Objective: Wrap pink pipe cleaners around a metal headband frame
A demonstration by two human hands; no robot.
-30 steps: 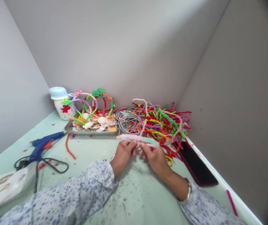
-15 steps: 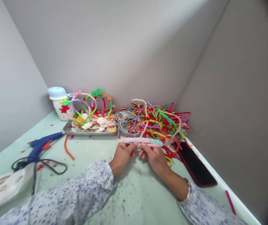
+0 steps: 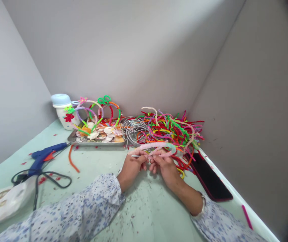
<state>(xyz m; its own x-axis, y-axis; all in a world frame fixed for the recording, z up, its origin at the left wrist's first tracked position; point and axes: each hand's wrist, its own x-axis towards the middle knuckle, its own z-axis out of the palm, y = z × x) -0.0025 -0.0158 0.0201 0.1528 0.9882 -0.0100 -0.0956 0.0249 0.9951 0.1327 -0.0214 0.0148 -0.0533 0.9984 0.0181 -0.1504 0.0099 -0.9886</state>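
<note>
A curved headband [image 3: 147, 146] wrapped in pale pink and mint pipe cleaner is held between my hands above the table. My left hand [image 3: 133, 168] is closed on its left part, thumb and fingers pinched near the middle. My right hand [image 3: 166, 168] pinches close beside it, with the mint and pink bend just above its knuckles. The fingertips of both hands nearly meet. What lies between them is too small to make out. Just beyond the hands are a coil of silver wire [image 3: 137, 131] and a heap of coloured pipe cleaners [image 3: 176, 129].
A metal tray [image 3: 96, 144] holds round pieces and finished-looking headbands [image 3: 101, 107]. Behind it stands a white jar [image 3: 64, 116] with a blue lid. A blue glue gun [image 3: 39, 158] with its cord lies left, near a white packet [image 3: 10, 201]. A phone [image 3: 211, 178] rests by the right edge.
The headband has tilted from an almost flat, edge-on line to a visible arch. The pink strand that stood up from it now lies lower, near the right hand. Both hands stay nearly in place.
</note>
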